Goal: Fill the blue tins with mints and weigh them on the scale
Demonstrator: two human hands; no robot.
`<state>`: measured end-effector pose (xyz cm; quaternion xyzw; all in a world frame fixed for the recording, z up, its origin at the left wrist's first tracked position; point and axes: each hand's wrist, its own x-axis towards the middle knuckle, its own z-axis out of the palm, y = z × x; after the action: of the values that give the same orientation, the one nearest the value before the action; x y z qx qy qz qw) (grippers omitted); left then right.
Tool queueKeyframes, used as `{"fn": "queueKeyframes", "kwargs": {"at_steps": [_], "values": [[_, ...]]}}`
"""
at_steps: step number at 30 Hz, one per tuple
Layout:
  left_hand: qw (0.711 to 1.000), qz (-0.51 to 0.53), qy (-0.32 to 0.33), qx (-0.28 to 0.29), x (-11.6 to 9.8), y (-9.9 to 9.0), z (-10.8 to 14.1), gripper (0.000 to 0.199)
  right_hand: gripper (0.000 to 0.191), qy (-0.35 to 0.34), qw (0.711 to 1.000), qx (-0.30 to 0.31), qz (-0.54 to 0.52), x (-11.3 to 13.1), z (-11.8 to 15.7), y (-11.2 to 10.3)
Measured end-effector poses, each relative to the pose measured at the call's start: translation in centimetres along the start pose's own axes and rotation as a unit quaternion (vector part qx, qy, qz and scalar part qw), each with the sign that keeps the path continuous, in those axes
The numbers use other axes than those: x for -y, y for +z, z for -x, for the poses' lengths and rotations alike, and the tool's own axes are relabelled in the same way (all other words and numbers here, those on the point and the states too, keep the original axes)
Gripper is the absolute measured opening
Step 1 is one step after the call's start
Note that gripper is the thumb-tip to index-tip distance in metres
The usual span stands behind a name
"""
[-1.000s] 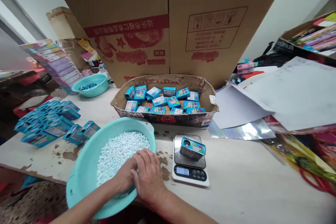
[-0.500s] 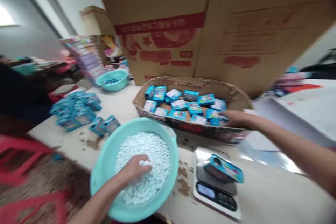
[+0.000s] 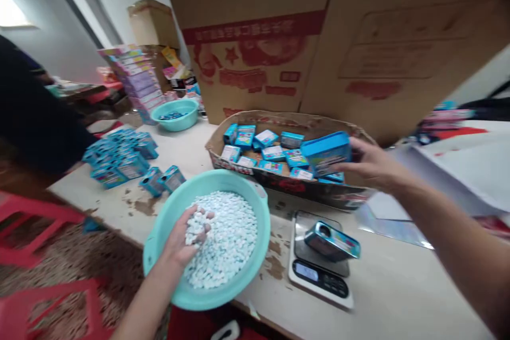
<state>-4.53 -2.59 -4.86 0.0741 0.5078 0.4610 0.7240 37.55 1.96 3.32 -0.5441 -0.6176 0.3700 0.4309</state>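
Observation:
My left hand (image 3: pixel 187 236) is palm up in the teal basin (image 3: pixel 159 244), its curled fingers cupping a heap of small white pieces (image 3: pixel 196 227). More white pieces (image 3: pixel 235 239) fill the basin's bottom. My right hand (image 3: pixel 368 162) grips the end of a blue box (image 3: pixel 329 151) above the low cardboard tray (image 3: pixel 334 194), where several similar boxes (image 3: pixel 296 158) lie. On the digital scale (image 3: pixel 321 282), at the right of the basin, another blue box (image 3: pixel 332 241) rests with a round hole in its near end.
Several blue boxes (image 3: pixel 119 156) stand grouped on the table (image 3: pixel 187 151) at the left. Behind them is a smaller teal basin (image 3: pixel 175 123). A large cardboard carton (image 3: pixel 271 0) rises behind the tray. Red stools (image 3: pixel 51 308) are at lower left, and a person in dark clothing (image 3: pixel 32 111) is beyond.
My left hand has turned palm up with a heap of white pieces in it. My right hand has lifted a blue box from the tray. The view has shifted slightly.

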Motion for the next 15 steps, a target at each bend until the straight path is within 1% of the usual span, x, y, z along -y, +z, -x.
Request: {"fn": "queueKeyframes", "kwargs": {"at_steps": [1,2,5,6,8,10,12,13,14,15], "values": [[1.0,0.001,0.001,0.002,-0.1,0.2,0.0,0.007,0.049,-0.003,0.999,0.036,-0.032,1.0,0.8,1.0],[1.0,0.0,0.002,0.005,-0.2,0.3,0.2,0.008,0.049,-0.008,0.997,0.056,-0.057,1.7,1.8,2.2],[1.0,0.008,-0.005,0.022,-0.1,0.6,0.8,0.003,0.047,0.011,0.983,0.098,-0.158,3.0,4.8,6.0],[0.999,0.014,-0.008,0.03,0.0,0.6,1.0,0.005,0.048,0.023,0.974,0.1,-0.201,3.3,5.7,7.1],[0.999,0.024,-0.009,0.044,0.3,0.3,1.2,0.008,0.048,0.054,0.951,0.084,-0.293,3.9,7.3,9.3],[0.998,0.029,-0.004,0.05,0.4,0.0,1.3,0.007,0.043,0.107,0.921,0.069,-0.368,4.3,8.2,11.3],[0.998,0.034,-0.002,0.057,0.5,-0.2,1.3,0.006,0.039,0.175,0.896,0.077,-0.401,4.3,8.5,13.3],[0.998,0.036,-0.003,0.06,0.6,-0.3,1.3,0.006,0.037,0.201,0.888,0.091,-0.403,4.2,8.5,14.3],[0.997,0.037,-0.004,0.064,0.6,-0.3,1.3,0.006,0.037,0.214,0.886,0.108,-0.396,4.0,8.4,15.2],[0.997,0.035,-0.006,0.067,0.7,-0.3,1.4,0.006,0.04,0.214,0.89,0.123,-0.382,3.7,8.3,16.0]]}}
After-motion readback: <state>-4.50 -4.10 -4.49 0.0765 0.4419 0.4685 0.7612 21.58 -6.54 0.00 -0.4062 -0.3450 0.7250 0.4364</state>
